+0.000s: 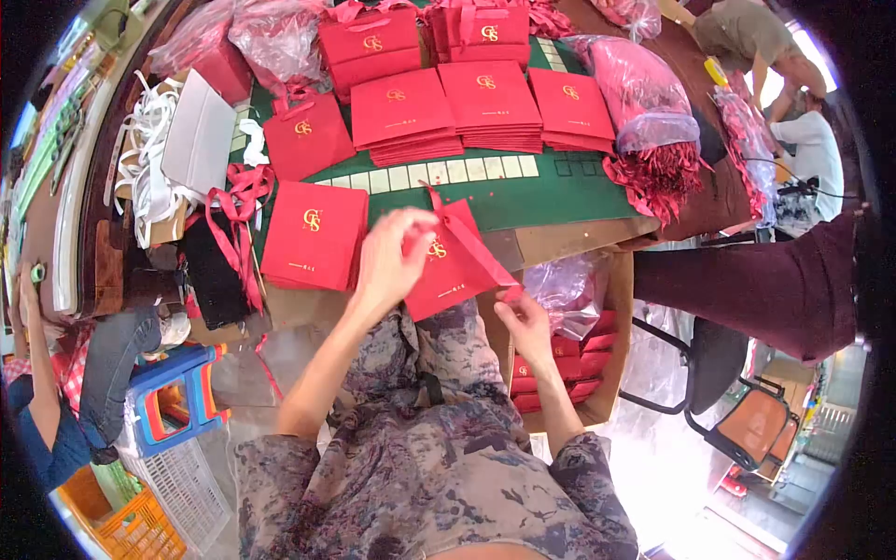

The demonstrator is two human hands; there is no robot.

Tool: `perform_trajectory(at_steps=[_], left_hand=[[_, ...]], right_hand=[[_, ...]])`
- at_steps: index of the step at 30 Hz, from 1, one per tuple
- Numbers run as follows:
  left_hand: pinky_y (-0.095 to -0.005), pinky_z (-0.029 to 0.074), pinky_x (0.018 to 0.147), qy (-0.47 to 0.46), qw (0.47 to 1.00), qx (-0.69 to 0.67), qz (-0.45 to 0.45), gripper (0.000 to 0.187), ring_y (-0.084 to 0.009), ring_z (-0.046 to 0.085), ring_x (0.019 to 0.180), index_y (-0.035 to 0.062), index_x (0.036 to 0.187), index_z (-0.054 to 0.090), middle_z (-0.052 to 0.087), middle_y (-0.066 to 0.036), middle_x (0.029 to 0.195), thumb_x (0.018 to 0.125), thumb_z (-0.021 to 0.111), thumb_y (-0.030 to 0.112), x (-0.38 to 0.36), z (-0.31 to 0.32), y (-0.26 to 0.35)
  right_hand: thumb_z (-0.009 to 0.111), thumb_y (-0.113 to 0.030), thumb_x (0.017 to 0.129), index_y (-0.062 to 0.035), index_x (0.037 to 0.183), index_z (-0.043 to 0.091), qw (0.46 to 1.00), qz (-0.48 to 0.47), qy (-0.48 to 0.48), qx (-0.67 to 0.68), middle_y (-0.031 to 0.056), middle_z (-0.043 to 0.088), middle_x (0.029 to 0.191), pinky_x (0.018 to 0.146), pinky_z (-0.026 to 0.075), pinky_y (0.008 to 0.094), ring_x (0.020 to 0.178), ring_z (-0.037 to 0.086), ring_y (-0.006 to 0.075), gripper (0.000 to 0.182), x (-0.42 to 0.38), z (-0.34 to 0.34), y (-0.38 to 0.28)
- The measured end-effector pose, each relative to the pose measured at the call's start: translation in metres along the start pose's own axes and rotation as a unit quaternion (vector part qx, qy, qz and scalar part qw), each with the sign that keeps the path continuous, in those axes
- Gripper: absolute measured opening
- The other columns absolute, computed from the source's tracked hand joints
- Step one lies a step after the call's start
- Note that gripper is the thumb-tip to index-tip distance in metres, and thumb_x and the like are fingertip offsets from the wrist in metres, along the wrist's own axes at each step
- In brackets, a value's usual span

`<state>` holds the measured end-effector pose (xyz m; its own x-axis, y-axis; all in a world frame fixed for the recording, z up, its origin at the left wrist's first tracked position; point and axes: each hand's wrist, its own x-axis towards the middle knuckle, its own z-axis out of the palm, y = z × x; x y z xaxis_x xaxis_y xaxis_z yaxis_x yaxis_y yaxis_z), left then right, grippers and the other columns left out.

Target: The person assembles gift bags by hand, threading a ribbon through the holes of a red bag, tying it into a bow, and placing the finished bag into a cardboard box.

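Note:
A flat red gift bag (446, 280) with a gold monogram lies tilted at the table's front edge, above my lap. A red ribbon (474, 247) crosses its front from the top edge to the lower right corner. My left hand (397, 254) covers the bag's upper left part, fingers curled and fingertips closed at the ribbon's upper end; the hand partly hides the monogram. My right hand (528, 327) pinches the ribbon's free end just beyond the bag's right edge. Left of my left hand lies a stack of red bags (313, 233) without visible ribbons.
More red bag stacks (401, 112) stand behind on the green mat (560, 201). A plastic sack of red ribbons (644, 103) lies right. White ribbons (154, 154) hang left. A carton (611, 373) of red bags stands below right, near a chair (719, 373). Other people are at both sides.

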<state>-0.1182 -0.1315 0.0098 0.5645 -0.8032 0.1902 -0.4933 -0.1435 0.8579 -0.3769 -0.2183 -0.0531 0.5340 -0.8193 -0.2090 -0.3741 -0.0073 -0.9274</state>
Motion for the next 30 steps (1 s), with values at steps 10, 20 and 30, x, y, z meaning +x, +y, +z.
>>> perform_trajectory(at_steps=[10, 20, 30], left_hand=[[-0.0248, 0.052, 0.07, -0.142, 0.903, -0.331, -0.234, 0.024, -0.0067, 0.065, 0.081, -0.0004, 0.106, 0.069, 0.073, -0.003, 0.09, 0.091, 0.075, 0.018, -0.097, 0.043, 0.007], [-0.0273, 0.049, 0.075, -0.187, 0.55, -0.668, -0.465, 0.025, -0.0103, 0.065, 0.084, 0.0183, 0.099, 0.072, 0.071, 0.005, 0.093, 0.097, 0.065, 0.042, -0.114, 0.055, -0.009], [-0.0293, 0.053, 0.073, -0.143, 0.89, -0.365, -0.234, 0.027, -0.0148, 0.067, 0.083, 0.0043, 0.108, 0.067, 0.071, -0.004, 0.095, 0.093, 0.072, 0.026, -0.087, 0.02, 0.012]], right_hand=[[0.074, -0.005, 0.083, -0.0026, 0.095, 0.061, 0.97, -0.166, -0.073, -0.164, 0.0075, 0.066, 0.083, 0.067, 0.051, 0.0321, 0.075, 0.065, 0.0184, 0.018, -0.019, 0.026, -0.095], [0.079, -0.003, 0.078, -0.0049, 0.107, 0.068, 0.957, -0.255, -0.051, -0.128, 0.0121, 0.065, 0.099, 0.078, 0.052, 0.0376, 0.092, 0.063, 0.0298, 0.03, -0.039, 0.023, -0.091], [0.057, 0.007, 0.095, 0.0003, 0.108, 0.052, 0.958, -0.279, -0.025, -0.057, 0.0127, 0.067, 0.102, 0.072, 0.051, 0.0243, 0.085, 0.063, 0.0126, 0.016, -0.011, 0.014, -0.112]])
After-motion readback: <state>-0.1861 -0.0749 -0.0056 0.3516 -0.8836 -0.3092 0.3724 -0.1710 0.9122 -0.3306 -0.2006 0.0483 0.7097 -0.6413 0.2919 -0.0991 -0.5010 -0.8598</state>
